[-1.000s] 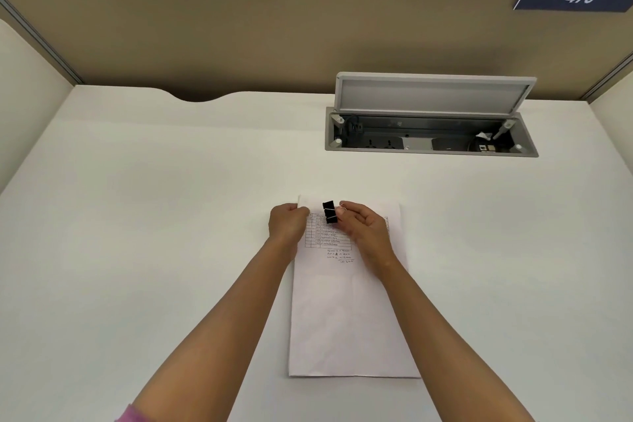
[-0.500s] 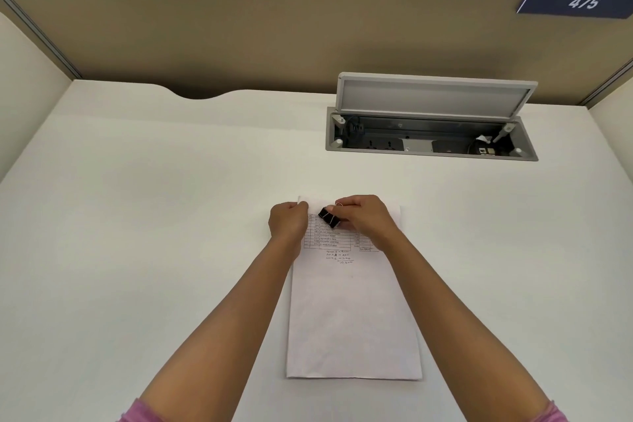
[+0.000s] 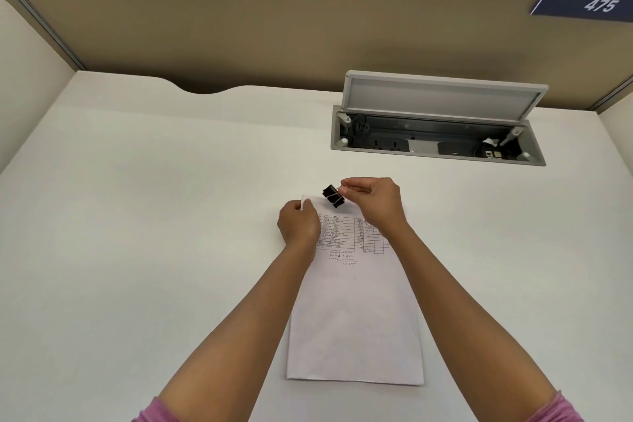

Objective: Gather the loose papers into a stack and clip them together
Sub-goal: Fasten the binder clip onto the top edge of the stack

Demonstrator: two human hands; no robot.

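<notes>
Since a moment ago, binder clip [image 3: 333, 196] lifted off the printed sheet and carried toward the far edge, now tilted and hanging from right hand [image 3: 375, 204]; left hand [image 3: 298, 226] shifted slightly to the corner

Head view: right hand closed in a pinch on the wire handles of the clip, black body pointing down-left toward the top edge of the stack of papers [image 3: 354, 319]. Held that way, probably, to squeeze the jaws apart and slide them over the edge. Left hand curled shut on the upper left corner of the stack, lifting it a little off the surface [image 3: 154, 216], likely to give the clip room to bite. Stack squared up, lying lengthwise toward the body, near edge flat on the surface

Hard to tell: whether the clip's jaws stand apart or together, and how many sheets lie in the stack. Upper right corner of the stack hidden behind the right wrist. Table text on the top sheet too small to read reliably. Open cable box [image 3: 438, 144] well beyond the hands, contents dark. Both elbows cut off at the bottom, pink sleeves barely showing
</notes>
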